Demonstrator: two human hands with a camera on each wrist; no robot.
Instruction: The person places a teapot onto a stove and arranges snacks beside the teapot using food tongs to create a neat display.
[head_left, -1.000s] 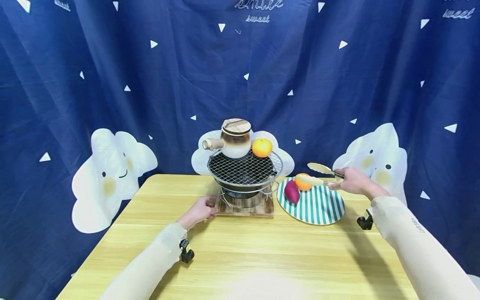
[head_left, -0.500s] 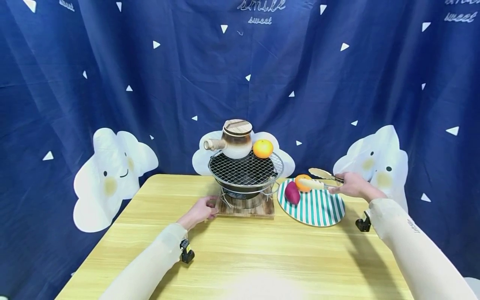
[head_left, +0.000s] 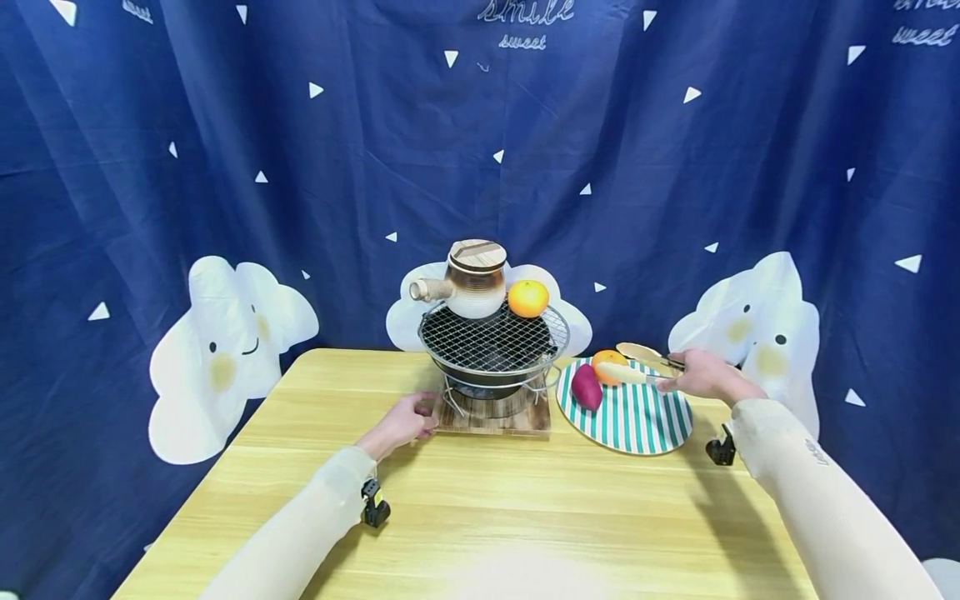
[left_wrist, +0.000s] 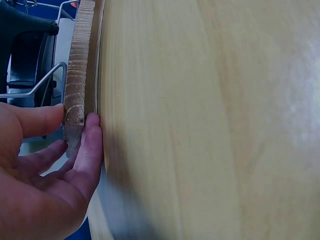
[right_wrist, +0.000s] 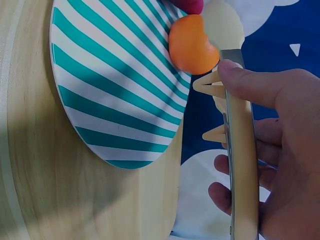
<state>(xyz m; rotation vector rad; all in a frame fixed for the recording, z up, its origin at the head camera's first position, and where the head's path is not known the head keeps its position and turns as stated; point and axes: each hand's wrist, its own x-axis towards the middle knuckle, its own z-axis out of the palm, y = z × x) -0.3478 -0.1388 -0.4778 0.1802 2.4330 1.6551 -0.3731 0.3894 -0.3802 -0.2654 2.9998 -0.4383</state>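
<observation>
At the left corner of a wooden base board (head_left: 491, 423), my left hand (head_left: 403, 419) grips its edge. In the left wrist view the thumb lies on one face of the board (left_wrist: 78, 65) and fingertips touch the other. My right hand (head_left: 703, 375) holds cream-tipped tongs (head_left: 624, 373). Their tips stand apart, around an orange (head_left: 604, 358) on a green-and-white striped plate (head_left: 648, 429). Part of the orange is hidden behind the near tip. A purple sweet potato (head_left: 587, 387) lies beside it. In the right wrist view, thumb and fingers wrap the tongs' handle (right_wrist: 243, 165).
A round black grill with a wire rack (head_left: 491, 342) stands on the board. On the rack sit a lidded clay pot (head_left: 477, 287) with a side handle and another orange (head_left: 528, 298). A blue curtain (head_left: 345, 183) hangs behind the wooden table (head_left: 480, 500).
My right hand has moved slightly down and left, lowering the tongs' tips around the orange on the plate. The left hand keeps its place on the board. The head view has shifted a little.
</observation>
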